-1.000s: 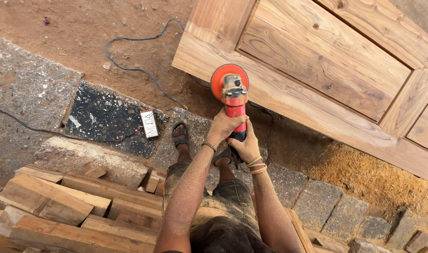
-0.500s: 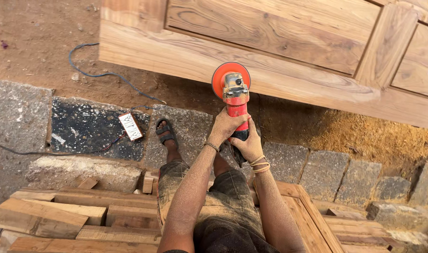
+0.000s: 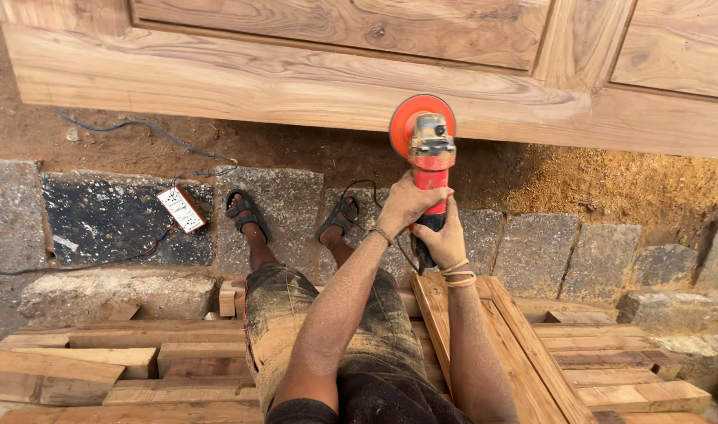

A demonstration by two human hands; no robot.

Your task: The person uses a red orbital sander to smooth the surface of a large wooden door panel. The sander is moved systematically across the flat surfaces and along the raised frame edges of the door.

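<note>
I hold a red angle grinder [image 3: 430,157] with an orange sanding disc [image 3: 406,118] out in front of me, disc pointing away. My left hand [image 3: 406,202] wraps the body just behind the head. Lower on the handle, my right hand [image 3: 445,242] grips it, with bangles on the wrist. The disc hangs just before the lower edge of a large panelled wooden door [image 3: 296,78] that lies flat across the top of the view. I cannot tell whether the disc touches the wood. The grinder's black cord [image 3: 351,192] drops toward my sandalled feet [image 3: 249,213].
A white power strip [image 3: 181,209] with a blue cable lies on stone blocks [image 3: 108,220] at the left. Stacked wooden planks [image 3: 84,361] sit under and beside my legs, more planks [image 3: 610,369] at the right. Sawdust [image 3: 610,180] is heaped below the door.
The view has swung so the door now runs level across the top instead of slanting. Both hands keep the same hold on the grinder, which stays in front of me.
</note>
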